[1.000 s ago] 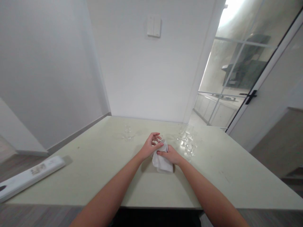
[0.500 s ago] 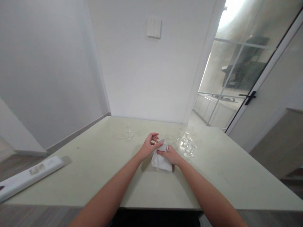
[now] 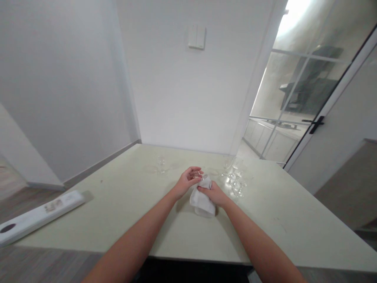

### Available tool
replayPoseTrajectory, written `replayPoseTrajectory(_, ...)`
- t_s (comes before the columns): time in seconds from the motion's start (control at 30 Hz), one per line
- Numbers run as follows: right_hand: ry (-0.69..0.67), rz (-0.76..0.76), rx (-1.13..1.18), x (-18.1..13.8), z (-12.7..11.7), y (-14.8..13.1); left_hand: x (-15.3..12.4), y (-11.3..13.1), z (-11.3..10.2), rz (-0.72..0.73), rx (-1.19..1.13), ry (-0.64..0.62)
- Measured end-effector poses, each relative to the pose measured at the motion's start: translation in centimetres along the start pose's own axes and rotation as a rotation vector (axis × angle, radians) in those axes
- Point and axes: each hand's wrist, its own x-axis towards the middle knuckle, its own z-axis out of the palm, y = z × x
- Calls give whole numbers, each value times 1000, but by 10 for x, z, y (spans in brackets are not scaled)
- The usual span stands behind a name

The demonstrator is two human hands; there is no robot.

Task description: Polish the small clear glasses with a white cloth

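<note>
Over the middle of the table, my left hand curls its fingers around a clear glass, of which only a small part shows. My right hand grips a folded white cloth and presses it against the glass. The cloth's lower end hangs down towards the tabletop. Most of the glass is hidden by the cloth and fingers, so its full shape cannot be made out. Both hands are close together, the right one slightly nearer to me.
A stemmed glass stands at the back left of the pale table. Several clear glasses are grouped right of my hands, some apparently lying down. A long white power strip lies at the left edge. A wall rises behind.
The view has shifted slightly. My left fingers have shifted a little around the glass, and the cloth has changed its folds in my right hand.
</note>
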Motion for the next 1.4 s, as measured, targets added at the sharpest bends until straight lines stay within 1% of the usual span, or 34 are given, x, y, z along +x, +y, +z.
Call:
replayPoseTrajectory(0.07,-45,47,81,-2,-1,-1,-1,1,0,-2,-89,-66)
replayPoseTrajectory(0.1,-59,52,91,-2,-1,-1,-1,1,1,-1,-105,-76)
replayPoseTrajectory(0.17,-27,-4,28,-1,0,-2,-1,1,2,-7,-66,-48)
replayPoseTrajectory(0.23,48,-111,-80,1,2,-4,-1,0,3,-16,12,12)
replayPoseTrajectory(0.3,84,-142,-130,2,3,-5,-2,0,4,-23,53,45)
replayPoseTrajectory(0.37,48,-70,-74,2,2,-6,-2,0,5,-9,30,45)
replayPoseTrajectory(0.43,-2,25,37,1,0,-6,-1,2,5,11,-18,46)
replayPoseTrajectory(0.5,7,66,145,2,-1,-5,0,4,3,27,-74,74)
replayPoseTrajectory(0.57,96,64,229,4,-2,-4,1,6,1,49,-124,125)
replayPoseTrajectory(0.67,321,46,294,9,-2,-2,3,11,-5,77,-170,196)
replayPoseTrajectory(0.7,355,54,307,11,-3,-2,3,13,-6,81,-175,204)
replayPoseTrajectory(0.73,350,74,324,11,-2,-2,3,14,-7,81,-173,201)
replayPoseTrajectory(0.87,191,167,359,10,-1,3,2,18,-4,52,-84,98)
replayPoseTrajectory(1.0,178,148,284,9,0,10,-1,15,3,70,23,-19)
replayPoseTrajectory(1.07,177,121,259,9,-2,11,-2,15,6,96,83,-50)
replayPoseTrajectory(1.1,175,105,240,9,-3,11,-2,16,6,113,117,-47)
replayPoseTrajectory(1.17,146,82,173,8,-4,11,2,20,8,165,158,16)
replayPoseTrajectory(1.3,-18,57,-105,7,-4,12,23,32,17,304,93,245)
replayPoseTrajectory(1.33,-44,44,-172,7,-4,14,31,34,21,308,83,269)
replayPoseTrajectory(1.37,-55,25,-223,8,-4,15,39,34,27,287,90,266)
replayPoseTrajectory(1.4,-54,7,-254,9,-3,17,47,33,33,239,110,236)
